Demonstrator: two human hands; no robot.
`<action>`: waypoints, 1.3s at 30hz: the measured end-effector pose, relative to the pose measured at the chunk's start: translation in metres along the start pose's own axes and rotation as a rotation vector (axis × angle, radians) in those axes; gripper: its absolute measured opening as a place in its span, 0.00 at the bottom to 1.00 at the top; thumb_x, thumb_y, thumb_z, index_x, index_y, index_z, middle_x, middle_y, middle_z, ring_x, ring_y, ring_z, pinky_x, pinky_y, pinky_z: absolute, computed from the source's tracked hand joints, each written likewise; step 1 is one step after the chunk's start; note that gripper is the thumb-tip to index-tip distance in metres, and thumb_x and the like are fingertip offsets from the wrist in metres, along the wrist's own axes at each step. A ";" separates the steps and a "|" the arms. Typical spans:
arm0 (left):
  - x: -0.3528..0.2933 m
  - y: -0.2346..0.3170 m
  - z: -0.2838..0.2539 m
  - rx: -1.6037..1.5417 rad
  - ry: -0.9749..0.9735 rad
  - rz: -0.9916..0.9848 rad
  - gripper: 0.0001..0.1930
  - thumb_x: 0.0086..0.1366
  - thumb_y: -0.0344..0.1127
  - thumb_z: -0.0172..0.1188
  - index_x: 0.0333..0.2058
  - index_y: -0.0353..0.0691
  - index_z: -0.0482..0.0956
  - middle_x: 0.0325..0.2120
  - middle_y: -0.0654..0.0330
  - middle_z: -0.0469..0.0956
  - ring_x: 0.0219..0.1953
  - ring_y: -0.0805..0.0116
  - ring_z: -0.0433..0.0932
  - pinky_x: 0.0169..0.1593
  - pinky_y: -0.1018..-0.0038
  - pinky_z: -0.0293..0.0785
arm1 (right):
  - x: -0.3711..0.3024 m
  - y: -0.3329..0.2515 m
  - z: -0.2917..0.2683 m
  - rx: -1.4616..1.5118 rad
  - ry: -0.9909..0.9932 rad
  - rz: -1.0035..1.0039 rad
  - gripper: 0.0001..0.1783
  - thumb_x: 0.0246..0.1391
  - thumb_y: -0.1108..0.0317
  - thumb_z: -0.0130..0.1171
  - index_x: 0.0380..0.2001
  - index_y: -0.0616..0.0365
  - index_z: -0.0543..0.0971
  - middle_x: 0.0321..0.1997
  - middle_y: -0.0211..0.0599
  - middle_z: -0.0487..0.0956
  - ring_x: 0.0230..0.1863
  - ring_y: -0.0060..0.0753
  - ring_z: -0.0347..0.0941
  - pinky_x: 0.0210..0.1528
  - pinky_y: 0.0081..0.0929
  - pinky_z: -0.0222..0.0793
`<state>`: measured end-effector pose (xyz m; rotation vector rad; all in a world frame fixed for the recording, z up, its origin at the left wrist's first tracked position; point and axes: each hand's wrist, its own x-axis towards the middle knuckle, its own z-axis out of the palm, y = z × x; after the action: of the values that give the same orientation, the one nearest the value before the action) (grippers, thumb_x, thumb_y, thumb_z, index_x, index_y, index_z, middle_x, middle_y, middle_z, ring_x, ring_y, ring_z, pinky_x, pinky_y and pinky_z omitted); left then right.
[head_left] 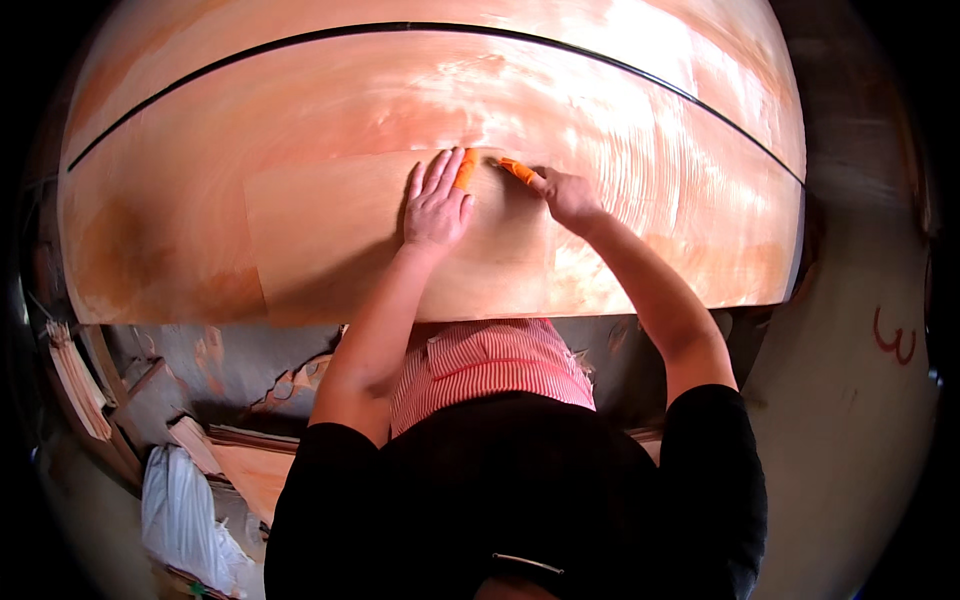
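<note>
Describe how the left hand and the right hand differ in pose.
The left hand lies flat on the pale sheet; the right hand is curled.
The left hand's fingers point away from the body, while the orange piece at the right hand points mostly leftward.
Both show orange at the front; whether the right's is a finger covering or a tool is unclear.

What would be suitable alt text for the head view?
A person's left hand lies flat on a thin tan sheet; the right hand, with something orange at its front, is close by. Beyond, a black strip crosses the surface.
</note>
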<state>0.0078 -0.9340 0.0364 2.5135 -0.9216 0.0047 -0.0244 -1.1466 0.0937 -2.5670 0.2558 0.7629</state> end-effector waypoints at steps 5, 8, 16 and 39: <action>0.001 0.001 0.000 0.083 -0.019 0.022 0.22 0.54 0.40 0.50 0.47 0.35 0.67 0.56 0.59 0.56 0.59 0.65 0.53 0.60 0.61 0.45 | -0.063 0.047 0.079 -0.194 0.171 -0.009 0.25 0.48 0.71 0.43 0.52 0.44 0.61 0.44 0.42 0.70 0.31 0.44 0.73 0.30 0.36 0.70; 0.003 0.004 0.000 0.123 -0.062 0.002 0.28 0.54 0.41 0.49 0.54 0.38 0.59 0.57 0.59 0.55 0.59 0.65 0.52 0.60 0.60 0.44 | -0.078 0.048 0.098 -0.132 0.173 0.099 0.23 0.48 0.70 0.43 0.51 0.45 0.62 0.40 0.43 0.72 0.30 0.44 0.73 0.28 0.36 0.69; 0.005 0.005 0.006 0.197 -0.071 0.016 0.28 0.55 0.42 0.49 0.54 0.40 0.59 0.57 0.59 0.55 0.59 0.65 0.52 0.59 0.60 0.45 | -0.084 0.044 0.098 -0.087 0.150 0.171 0.18 0.50 0.66 0.43 0.47 0.47 0.65 0.37 0.45 0.71 0.29 0.44 0.73 0.28 0.36 0.70; -0.007 0.003 0.002 0.041 0.225 -0.093 0.36 0.48 0.39 0.59 0.56 0.40 0.54 0.56 0.52 0.52 0.57 0.56 0.54 0.58 0.55 0.47 | -0.051 -0.014 0.026 0.456 0.846 -0.193 0.24 0.42 0.75 0.56 0.46 0.55 0.67 0.29 0.42 0.73 0.26 0.44 0.71 0.28 0.31 0.67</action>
<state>0.0002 -0.9323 0.0348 2.5261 -0.7207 0.2736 -0.0751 -1.1199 0.1075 -2.2693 0.3735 -0.4456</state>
